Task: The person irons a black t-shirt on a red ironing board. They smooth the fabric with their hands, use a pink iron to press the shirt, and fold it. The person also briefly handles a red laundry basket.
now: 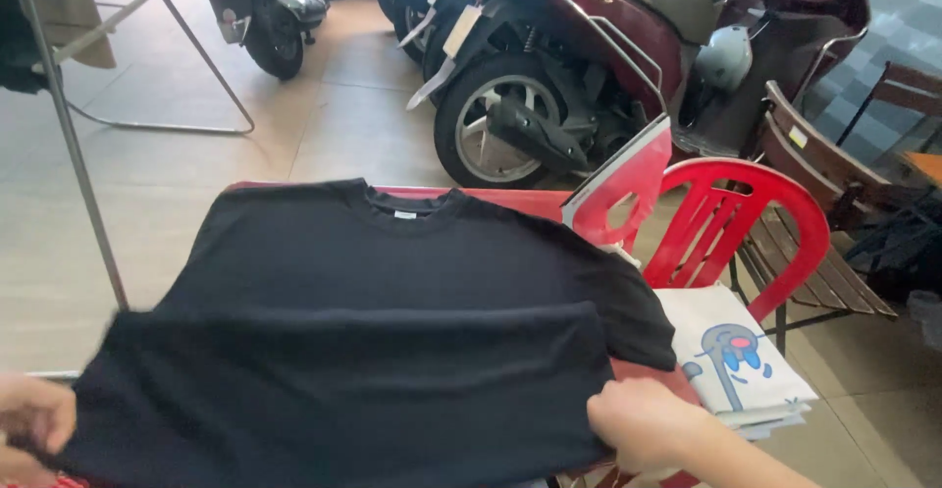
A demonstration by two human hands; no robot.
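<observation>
Black tee on red table, L hand & R hand fingers clamped on hem

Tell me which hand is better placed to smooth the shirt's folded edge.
Probably the right hand: it rests on the black T-shirt beside the fold. The left hand grips the far corner, half out of view.

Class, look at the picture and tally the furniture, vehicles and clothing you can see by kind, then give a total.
Black T-shirts: 1
Red plastic chairs: 1
Wooden folding chairs: 1
Scooters, dark red and black: 2
White printed garment stacks: 1
Total: 6
</observation>
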